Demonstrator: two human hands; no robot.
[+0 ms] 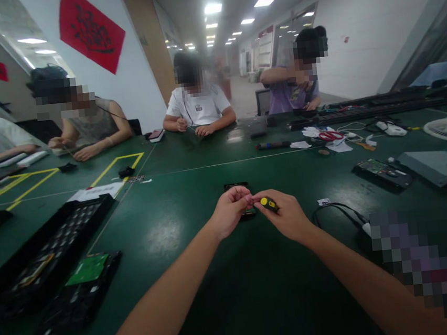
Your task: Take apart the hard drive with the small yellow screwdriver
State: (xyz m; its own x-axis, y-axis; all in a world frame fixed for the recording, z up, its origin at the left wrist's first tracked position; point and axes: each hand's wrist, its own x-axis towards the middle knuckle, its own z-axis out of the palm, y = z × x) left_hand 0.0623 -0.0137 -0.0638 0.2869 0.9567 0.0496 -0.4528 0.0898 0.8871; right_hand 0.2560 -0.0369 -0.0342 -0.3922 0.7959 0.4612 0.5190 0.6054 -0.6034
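Screwdriver (269,204) slants upper left to lower right, in right grip (287,211).

My left forearm (168,294) and my right forearm (359,265), both bare, come from the lower part of the view and lean inward, so that my left wrist (216,227) and right wrist (306,230) stay well apart while the hands come near. My left grip (231,212) has curled fingers (235,192), with its thumb (244,203) brought toward them, though I cannot tell if they pinch. My right grip (286,211) is turned inward with bent, closed fingers, its foremost fingertips just beside the left ones.
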